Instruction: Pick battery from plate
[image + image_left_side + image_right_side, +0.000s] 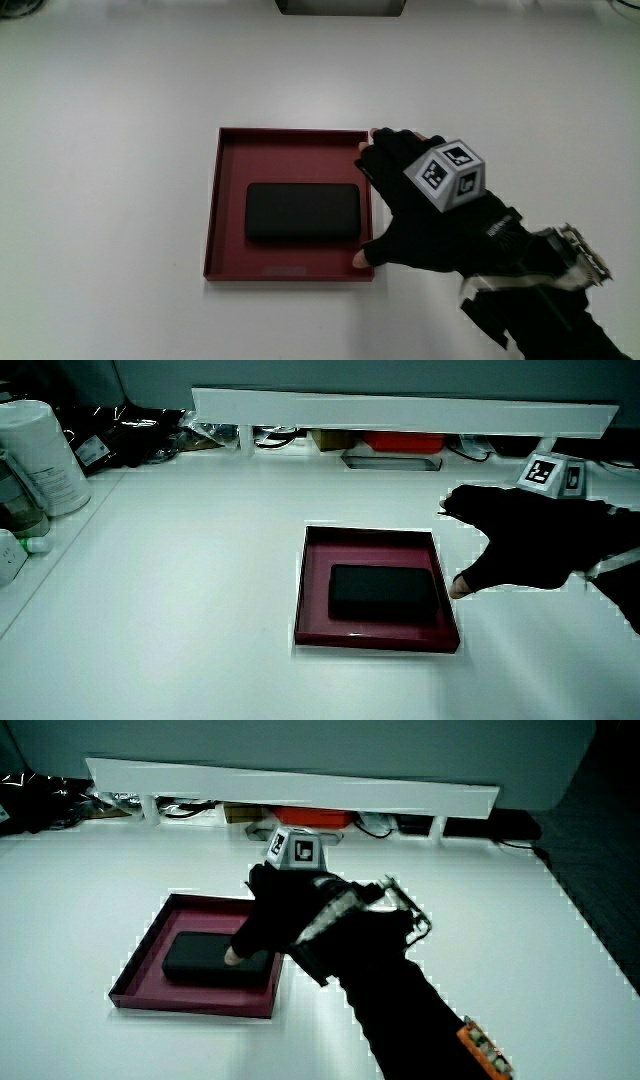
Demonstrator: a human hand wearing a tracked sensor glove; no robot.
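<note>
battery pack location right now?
The black battery lies flat inside the red square plate on the white table, untouched. The hand hovers open at the plate's edge beside it.

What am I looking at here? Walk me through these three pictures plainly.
There is no robot: a person's hand in a black glove works at a white table. The small patterned cube on its back is likely a marker for tracking. The main view looks straight down; both side views look across the table toward a low partition. On the table lies a red square plate with a flat black battery in it. The hand is beside the plate's rim, fingers spread, holding nothing yet.
</note>
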